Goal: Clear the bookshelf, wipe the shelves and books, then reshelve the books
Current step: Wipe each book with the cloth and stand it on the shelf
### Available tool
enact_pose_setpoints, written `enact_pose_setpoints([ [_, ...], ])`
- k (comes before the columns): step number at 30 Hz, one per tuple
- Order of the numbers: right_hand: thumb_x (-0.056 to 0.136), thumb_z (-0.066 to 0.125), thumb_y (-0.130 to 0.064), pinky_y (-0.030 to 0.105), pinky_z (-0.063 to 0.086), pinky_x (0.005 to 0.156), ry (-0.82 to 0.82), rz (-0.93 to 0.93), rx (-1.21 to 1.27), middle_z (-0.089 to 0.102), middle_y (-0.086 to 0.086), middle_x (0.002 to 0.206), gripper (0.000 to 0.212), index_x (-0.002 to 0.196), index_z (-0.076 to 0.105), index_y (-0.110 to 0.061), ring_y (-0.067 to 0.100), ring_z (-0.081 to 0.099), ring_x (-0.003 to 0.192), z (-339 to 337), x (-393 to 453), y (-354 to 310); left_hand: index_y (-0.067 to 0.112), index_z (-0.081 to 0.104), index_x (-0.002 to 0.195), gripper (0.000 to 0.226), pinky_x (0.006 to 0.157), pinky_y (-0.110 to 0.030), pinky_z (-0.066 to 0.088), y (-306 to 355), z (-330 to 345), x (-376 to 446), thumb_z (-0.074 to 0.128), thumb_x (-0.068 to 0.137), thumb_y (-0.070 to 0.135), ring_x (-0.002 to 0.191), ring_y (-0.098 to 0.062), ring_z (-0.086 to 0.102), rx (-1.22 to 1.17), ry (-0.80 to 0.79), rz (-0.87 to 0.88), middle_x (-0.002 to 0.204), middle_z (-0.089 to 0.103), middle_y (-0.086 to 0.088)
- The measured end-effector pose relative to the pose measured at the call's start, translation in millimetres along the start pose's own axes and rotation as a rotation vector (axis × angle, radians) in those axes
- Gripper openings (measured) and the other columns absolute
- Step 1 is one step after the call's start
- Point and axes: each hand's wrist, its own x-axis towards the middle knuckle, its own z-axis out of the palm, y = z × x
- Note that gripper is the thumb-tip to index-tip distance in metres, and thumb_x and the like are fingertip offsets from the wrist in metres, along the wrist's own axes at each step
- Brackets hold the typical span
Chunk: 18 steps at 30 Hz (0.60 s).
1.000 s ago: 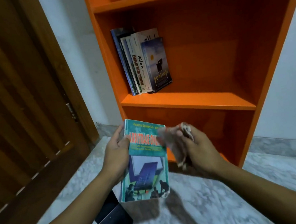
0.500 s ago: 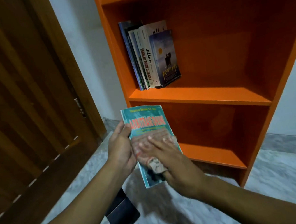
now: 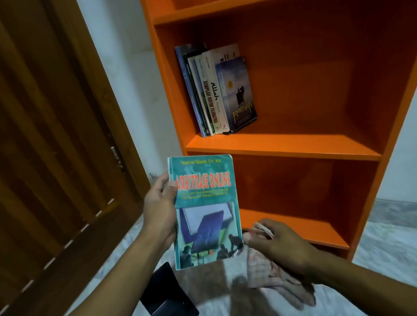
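Your left hand [image 3: 160, 212] grips the green book [image 3: 204, 208] upright, just below the shelf [image 3: 280, 145] where five books [image 3: 215, 90] stand; your right hand [image 3: 275, 247] clutches the cloth [image 3: 273, 276] beside its lower corner.

- I note a brown wooden door [image 3: 29, 155] at left, its hinge [image 3: 117, 158] visible.
- White wall [image 3: 125, 76] behind.
- Marbled floor [image 3: 401, 259].
- A dark flat object [image 3: 168, 303] lies on that floor.

Both hands [image 3: 160, 212] [image 3: 280, 246] forward (fingers curled)

Books [image 3: 217, 93] upright on shelf [image 3: 293, 144], leftmost.
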Motion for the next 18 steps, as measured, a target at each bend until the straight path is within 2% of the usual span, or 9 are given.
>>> enact_pose_setpoints([
  [1, 0.088, 0.073, -0.036, 0.028, 0.053, 0.084, -0.016, -0.004, 0.066, 0.069, -0.01, 0.105, 0.027, 0.107, 0.063, -0.022, 0.006, 0.066, 0.098, -4, 2, -4, 0.018, 0.059, 0.126, 0.025, 0.065, -0.037, 0.063, 3, 3, -3, 0.045, 0.105, 0.019, 0.086, -0.028, 0.076, 0.025, -0.044, 0.013, 0.099, 0.077, -0.01],
  [3, 0.091, 0.07, -0.021, 0.019, 0.054, 0.085, -0.074, -0.013, 0.217, 0.068, -0.009, 0.12, 0.033, 0.122, 0.06, -0.018, 0.0, 0.066, 0.108, -13, 4, -20, 0.02, 0.058, 0.128, 0.027, 0.075, -0.044, 0.063, 10, 10, -7, 0.045, 0.105, 0.019, 0.089, -0.031, 0.075, 0.069, -0.13, 0.036, 0.101, 0.077, -0.011],
  [5, 0.094, 0.064, -0.009, 0.022, 0.056, 0.082, -0.068, -0.018, 0.297, 0.07, 0.001, 0.121, 0.03, 0.123, 0.06, -0.014, 0.01, 0.068, 0.108, -21, 8, -32, 0.022, 0.056, 0.131, 0.03, 0.082, -0.049, 0.061, 17, 18, -10, 0.045, 0.104, 0.019, 0.093, -0.033, 0.074, 0.103, -0.208, 0.065, 0.104, 0.076, -0.01],
  [9, 0.095, 0.062, -0.014, 0.04, 0.057, 0.084, 0.125, -0.02, 0.294, 0.072, 0.017, 0.107, 0.015, 0.108, 0.061, -0.006, 0.022, 0.07, 0.092, -35, 12, -41, 0.022, 0.054, 0.135, 0.033, 0.081, -0.045, 0.062, 21, 27, -16, 0.045, 0.103, 0.017, 0.098, -0.03, 0.074, 0.1, -0.284, 0.124, 0.11, 0.075, -0.008],
  [10, 0.096, 0.061, -0.014, 0.04, 0.058, 0.08, 0.145, -0.022, 0.312, 0.074, 0.015, 0.102, 0.014, 0.106, 0.06, -0.004, 0.022, 0.07, 0.088, -38, 13, -42, 0.021, 0.054, 0.135, 0.033, 0.08, -0.042, 0.062, 21, 29, -16, 0.045, 0.103, 0.016, 0.099, -0.028, 0.073, 0.094, -0.289, 0.136, 0.11, 0.075, -0.007],
  [12, 0.098, 0.058, -0.012, 0.03, 0.058, 0.067, 0.161, -0.065, 0.335, 0.076, 0.007, 0.09, 0.009, 0.102, 0.058, -0.004, 0.019, 0.072, 0.082, -44, 14, -48, 0.021, 0.054, 0.134, 0.033, 0.078, -0.035, 0.062, 22, 30, -15, 0.046, 0.103, 0.015, 0.1, -0.022, 0.073, 0.111, -0.299, 0.17, 0.111, 0.075, -0.003],
  [13, 0.098, 0.057, -0.011, 0.028, 0.058, 0.066, 0.18, -0.088, 0.326, 0.077, 0.006, 0.089, 0.006, 0.1, 0.059, -0.007, 0.018, 0.073, 0.081, -47, 14, -51, 0.021, 0.054, 0.133, 0.032, 0.076, -0.03, 0.061, 23, 29, -15, 0.047, 0.103, 0.014, 0.101, -0.018, 0.073, 0.152, -0.306, 0.194, 0.111, 0.075, -0.001],
  [15, 0.097, 0.059, -0.013, 0.036, 0.059, 0.075, 0.254, -0.131, 0.278, 0.076, 0.005, 0.092, 0.003, 0.097, 0.061, -0.011, 0.022, 0.072, 0.087, -55, 18, -57, 0.025, 0.056, 0.128, 0.029, 0.075, -0.024, 0.06, 23, 26, -15, 0.05, 0.102, 0.013, 0.103, -0.012, 0.071, 0.327, -0.316, 0.248, 0.112, 0.073, 0.004],
  [18, 0.097, 0.06, -0.017, 0.052, 0.055, 0.091, 0.317, -0.161, 0.257, 0.075, 0.009, 0.101, 0.008, 0.101, 0.062, -0.01, 0.031, 0.07, 0.099, -70, 23, -69, 0.025, 0.062, 0.12, 0.022, 0.079, -0.035, 0.063, 20, 26, -11, 0.055, 0.1, 0.016, 0.104, -0.015, 0.069, 0.579, -0.287, 0.273, 0.108, 0.07, 0.006],
])
